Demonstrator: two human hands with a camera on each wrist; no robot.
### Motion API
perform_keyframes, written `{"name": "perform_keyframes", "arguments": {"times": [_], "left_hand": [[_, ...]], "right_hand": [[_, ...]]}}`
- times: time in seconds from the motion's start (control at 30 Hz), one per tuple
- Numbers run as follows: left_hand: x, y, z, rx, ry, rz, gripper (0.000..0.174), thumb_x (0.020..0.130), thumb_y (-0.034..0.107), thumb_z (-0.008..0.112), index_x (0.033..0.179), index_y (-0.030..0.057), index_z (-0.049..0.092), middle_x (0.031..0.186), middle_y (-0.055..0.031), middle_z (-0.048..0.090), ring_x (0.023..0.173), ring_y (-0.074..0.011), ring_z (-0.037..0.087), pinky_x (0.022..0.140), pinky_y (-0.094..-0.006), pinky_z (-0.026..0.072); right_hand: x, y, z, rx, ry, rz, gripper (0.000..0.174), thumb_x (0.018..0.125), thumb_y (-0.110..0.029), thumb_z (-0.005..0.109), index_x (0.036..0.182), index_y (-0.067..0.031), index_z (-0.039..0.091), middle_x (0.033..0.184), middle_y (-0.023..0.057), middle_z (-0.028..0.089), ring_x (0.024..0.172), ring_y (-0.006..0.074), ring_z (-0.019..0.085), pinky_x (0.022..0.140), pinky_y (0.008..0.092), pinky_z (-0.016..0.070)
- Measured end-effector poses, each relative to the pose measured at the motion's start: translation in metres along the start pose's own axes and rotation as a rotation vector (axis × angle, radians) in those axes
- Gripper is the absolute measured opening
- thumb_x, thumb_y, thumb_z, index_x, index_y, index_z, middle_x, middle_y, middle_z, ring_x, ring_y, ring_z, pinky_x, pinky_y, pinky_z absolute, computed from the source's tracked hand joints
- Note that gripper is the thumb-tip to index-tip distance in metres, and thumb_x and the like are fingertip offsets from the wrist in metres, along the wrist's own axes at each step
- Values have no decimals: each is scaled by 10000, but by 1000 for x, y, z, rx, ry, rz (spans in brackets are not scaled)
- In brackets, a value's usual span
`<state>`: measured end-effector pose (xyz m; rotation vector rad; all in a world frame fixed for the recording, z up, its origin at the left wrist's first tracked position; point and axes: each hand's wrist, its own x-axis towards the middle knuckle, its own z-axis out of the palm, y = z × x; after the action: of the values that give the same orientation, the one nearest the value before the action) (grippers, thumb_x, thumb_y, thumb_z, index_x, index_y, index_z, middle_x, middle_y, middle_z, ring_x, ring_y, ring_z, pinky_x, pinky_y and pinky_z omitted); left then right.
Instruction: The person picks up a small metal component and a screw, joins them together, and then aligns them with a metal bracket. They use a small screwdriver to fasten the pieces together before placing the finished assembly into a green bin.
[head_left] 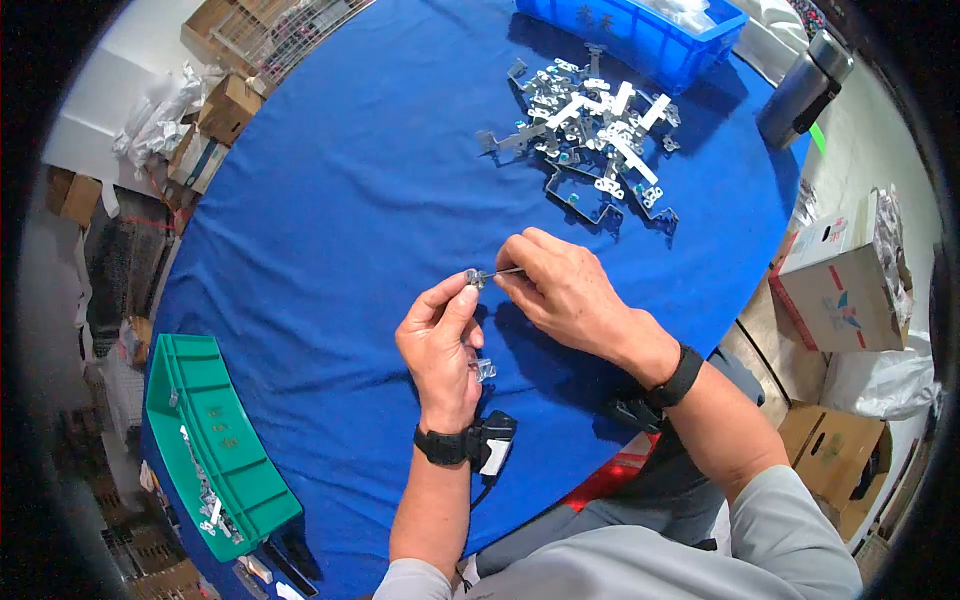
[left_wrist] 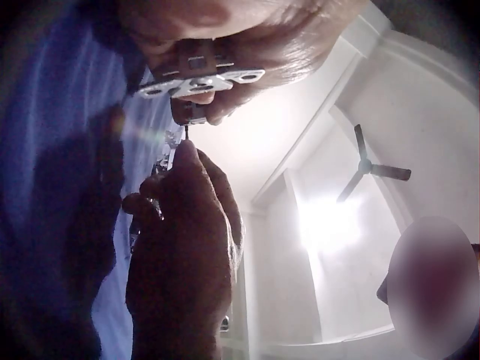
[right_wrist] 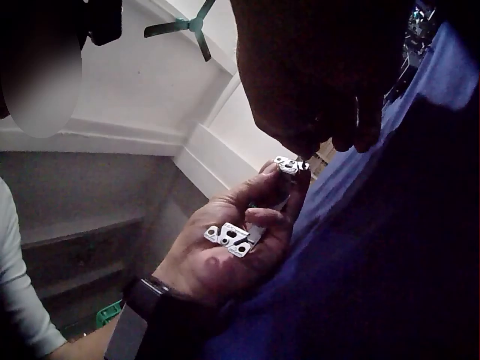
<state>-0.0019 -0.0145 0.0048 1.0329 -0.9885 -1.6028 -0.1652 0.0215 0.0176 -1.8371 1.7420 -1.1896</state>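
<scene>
Fingers [head_left: 441, 294] of the left hand [head_left: 437, 355] pinch a small metal fitting [head_left: 475, 280] between thumb and index finger, above the cloth-covered bench [head_left: 330, 210]. The right hand [head_left: 570, 290] grips a thin rod [head_left: 506, 271], its end at the fitting. The left forearm rises from the bottom of the head view, palm turned inward; the right slants in from lower right, back of the hand showing. The fitting is silver, with round holes. A second silver bracket [right_wrist: 231, 238], flat and pierced, lies in the left palm, jutting rightward in the head view. There, the rod's long axis runs nearly level, pointing left.
</scene>
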Motion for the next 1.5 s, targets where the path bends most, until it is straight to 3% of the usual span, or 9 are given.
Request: {"name": "perform_keyframes", "arguments": {"times": [0.33, 0.77, 1.0, 1.3, 1.4, 1.43, 1.5], "left_hand": [[0, 1, 0, -30, -17, 14, 142, 887, 15, 693, 1028, 2, 702, 837, -59, 699, 515, -57, 524, 423, -178, 404], [-2, 4, 3, -50, 9, -20, 145, 877, -14, 688, 1020, -25, 708, 813, -54, 685, 520, -54, 521, 445, -174, 401], [-5, 2, 5, 40, 22, 22, 162, 887, 25, 688, 1045, -4, 710, 830, -36, 682, 547, -46, 512, 448, -185, 401], [-5, 3, 5, 46, 24, 41, 155, 873, -15, 686, 1025, -25, 713, 860, -64, 693, 554, -48, 525, 464, -174, 404], [-4, 2, 3, 53, 16, 45, 153, 871, -12, 691, 1022, -21, 716, 879, -65, 698, 560, -46, 526, 465, -175, 407], [-3, 1, 2, 50, 18, 54, 155, 871, -10, 694, 1024, -21, 715, 876, -63, 697, 560, -44, 525, 463, -173, 406], [-3, 0, 3, 42, 12, 68, 160, 872, -5, 701, 1030, -20, 714, 866, -61, 694, 557, -39, 523, 459, -168, 402]], "right_hand": [[1, -4, -2, 67, 61, -61, 112, 886, -122, 650, 904, -57, 561, 805, 124, 550, 709, 352, 605, 594, 443, 489], [0, -2, 2, 16, 47, -72, 112, 906, -140, 628, 935, -71, 544, 840, 137, 548, 737, 378, 604, 603, 469, 488], [0, -2, 1, -38, 12, -48, 120, 879, -99, 665, 950, -52, 580, 851, 119, 553, 729, 331, 604, 617, 425, 480], [0, 3, 6, -141, 58, -95, 239, 937, -227, 618, 802, -39, 557, 726, 162, 576, 648, 376, 603, 543, 477, 472], [0, 1, 4, -111, 7, -19, 232, 932, -221, 625, 812, -35, 556, 762, 169, 608, 679, 379, 617, 554, 479, 477], [0, -2, 6, -4, 93, -36, 201, 912, -158, 659, 816, -8, 566, 725, 165, 577, 652, 356, 586, 559, 433, 436], [1, -3, 5, 15, 84, -37, 203, 914, -164, 657, 822, -7, 568, 718, 164, 577, 652, 351, 590, 563, 430, 440]]}}
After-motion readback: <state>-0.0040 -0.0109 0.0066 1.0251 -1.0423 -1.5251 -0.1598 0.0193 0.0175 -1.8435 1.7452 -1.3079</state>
